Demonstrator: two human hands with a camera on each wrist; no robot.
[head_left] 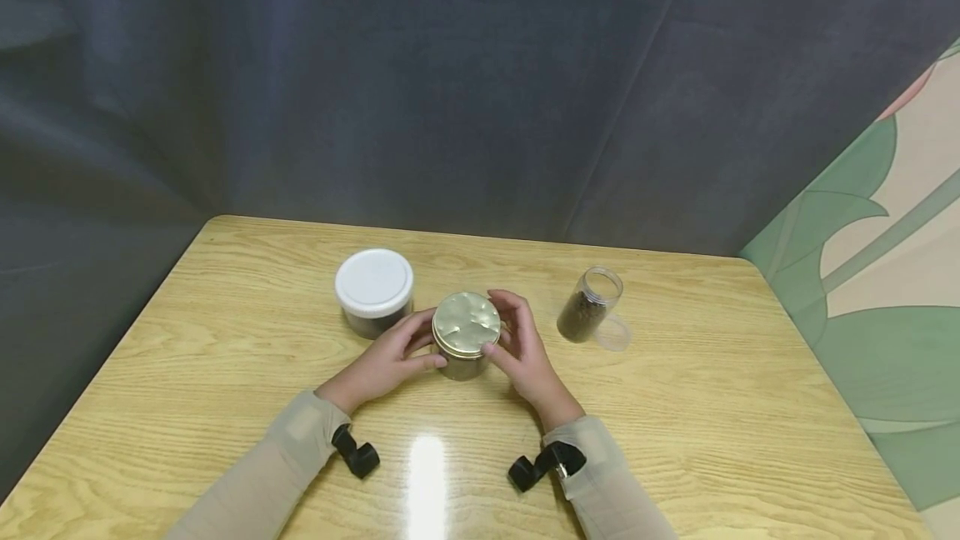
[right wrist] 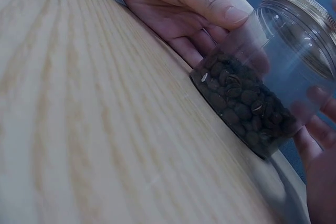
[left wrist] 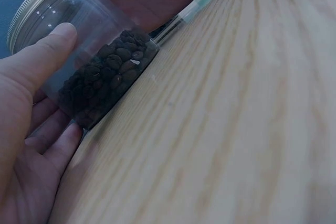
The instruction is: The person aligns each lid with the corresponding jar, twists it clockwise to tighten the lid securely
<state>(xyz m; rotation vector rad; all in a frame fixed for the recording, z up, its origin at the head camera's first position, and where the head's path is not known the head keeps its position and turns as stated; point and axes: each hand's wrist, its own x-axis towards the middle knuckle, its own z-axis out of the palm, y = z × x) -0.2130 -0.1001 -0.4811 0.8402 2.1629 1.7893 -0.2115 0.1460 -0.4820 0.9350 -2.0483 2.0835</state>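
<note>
A clear jar [head_left: 462, 368] with a gold metal lid [head_left: 467, 323] stands upright on the table. Dark brown coffee beans [left wrist: 107, 72] fill its lower part. My left hand [head_left: 390, 359] holds the jar's left side, its thumb against the clear wall in the left wrist view. On the opposite side my right hand [head_left: 527, 358] grips the jar, the thumb at the lid's near edge and the fingers round the far side. The right wrist view shows the jar [right wrist: 252, 82] between both hands, with part of the right hand cut off at the frame's edge.
A wide jar with a white lid [head_left: 374, 280] stands behind the left hand. To the right is an open clear bottle [head_left: 583, 315] with dark contents, and a flat clear disc [head_left: 615, 334] lies beside it. A dark curtain [head_left: 465, 98] hangs behind the wooden table [head_left: 720, 407].
</note>
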